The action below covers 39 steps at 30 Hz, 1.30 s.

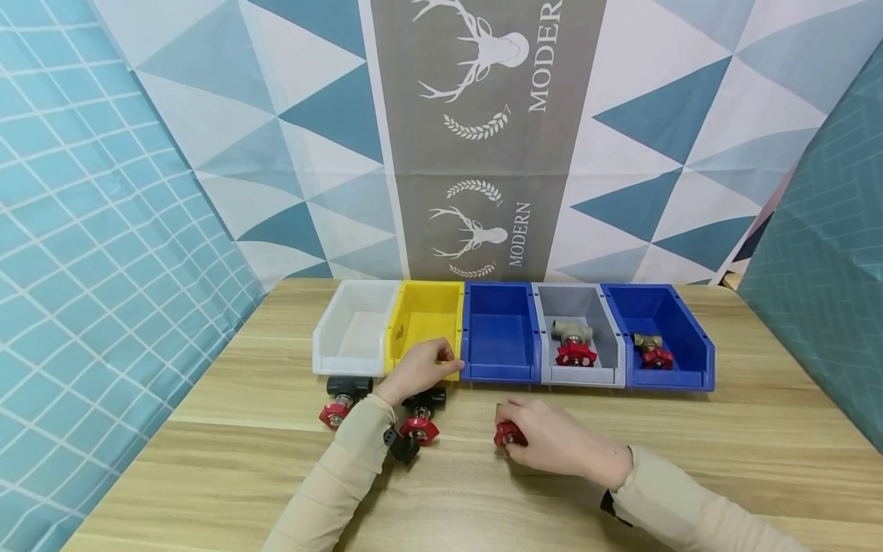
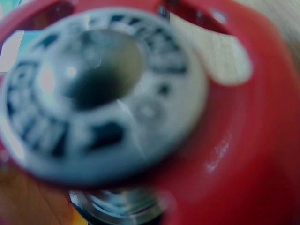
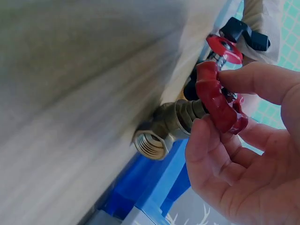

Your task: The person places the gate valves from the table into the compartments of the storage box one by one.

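Observation:
My right hand (image 1: 552, 437) pinches the red handwheel (image 3: 215, 98) of a brass gate valve between thumb and fingers. Its threaded brass body (image 3: 161, 126) is close against the tabletop in the right wrist view. My left hand (image 1: 421, 369) rests loosely at the front rim of the yellow bin (image 1: 429, 290), fingertips near the blue bin beside it. Under the left wrist lies a dark valve with a red handwheel (image 1: 419, 431), and this wheel fills the left wrist view. Another dark valve (image 1: 348, 387) with a red handwheel lies further left, before the white bin.
Several bins stand in a row: a white bin (image 1: 348, 365), the yellow one, a blue bin (image 1: 501, 373), a grey bin (image 1: 582, 376) and another blue bin (image 1: 672, 379). The grey bin holds a valve (image 1: 574, 345); the right blue bin holds a brass valve (image 1: 651, 351).

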Available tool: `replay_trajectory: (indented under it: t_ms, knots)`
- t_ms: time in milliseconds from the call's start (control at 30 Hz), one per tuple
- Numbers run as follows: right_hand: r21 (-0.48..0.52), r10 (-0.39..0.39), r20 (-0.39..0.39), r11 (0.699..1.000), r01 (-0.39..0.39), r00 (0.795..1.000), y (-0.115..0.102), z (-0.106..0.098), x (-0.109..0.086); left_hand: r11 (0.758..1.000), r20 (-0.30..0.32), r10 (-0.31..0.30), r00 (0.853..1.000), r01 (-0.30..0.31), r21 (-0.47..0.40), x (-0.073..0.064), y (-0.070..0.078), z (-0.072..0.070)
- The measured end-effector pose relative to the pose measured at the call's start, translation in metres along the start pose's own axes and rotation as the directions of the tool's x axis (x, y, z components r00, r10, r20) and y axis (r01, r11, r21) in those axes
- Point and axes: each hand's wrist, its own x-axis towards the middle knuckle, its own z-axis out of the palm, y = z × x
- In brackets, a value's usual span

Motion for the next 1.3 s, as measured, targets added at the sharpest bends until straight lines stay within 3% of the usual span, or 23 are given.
replay_trajectory:
  t_ms: [400, 767, 1300]
  knots:
    - [0.020, 0.039, -0.052, 0.999, -0.038, 0.998, 0.002, -0.011, 0.005, 1.000, 0.007, -0.011, 1.000, 0.011, 0.003, 0.001, 0.001, -0.002]
    - [0.062, 0.078, -0.035, 0.995, -0.076, 0.996, 0.005, -0.016, 0.010, 1.000, 0.013, -0.018, 1.000, 0.018, -0.002, 0.000, 0.000, 0.000]
    - [0.083, 0.054, -0.084, 0.995, -0.047, 0.995, 0.012, -0.038, 0.022, 1.000, 0.005, -0.003, 1.000, 0.003, -0.010, 0.000, 0.000, -0.001]
